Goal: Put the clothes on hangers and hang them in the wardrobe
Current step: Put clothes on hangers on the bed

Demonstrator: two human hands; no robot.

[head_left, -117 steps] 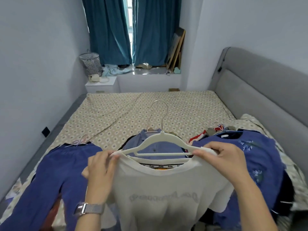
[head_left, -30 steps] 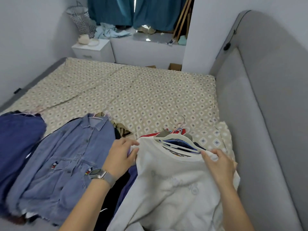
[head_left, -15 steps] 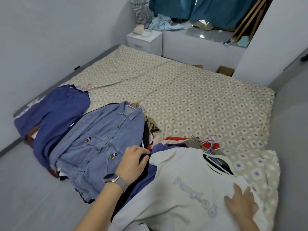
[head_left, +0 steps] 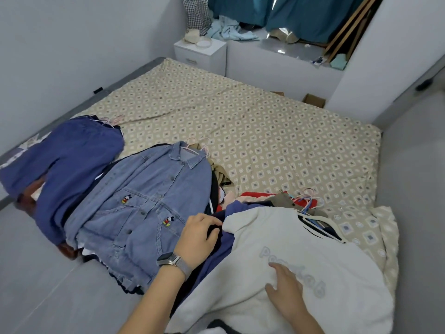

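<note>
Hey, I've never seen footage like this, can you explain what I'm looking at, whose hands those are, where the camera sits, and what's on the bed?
The camera is worn on a person's head, looking down at their own hands. No robot here. The bed holds clothes already on hangers: a white sweatshirt nearest, a denim jacket beside it, and a blue garment further left. The left hand, with a watch on its wrist, grips dark cloth at the sweatshirt's edge. The right hand rests flat on the sweatshirt, holding nothing.
</note>
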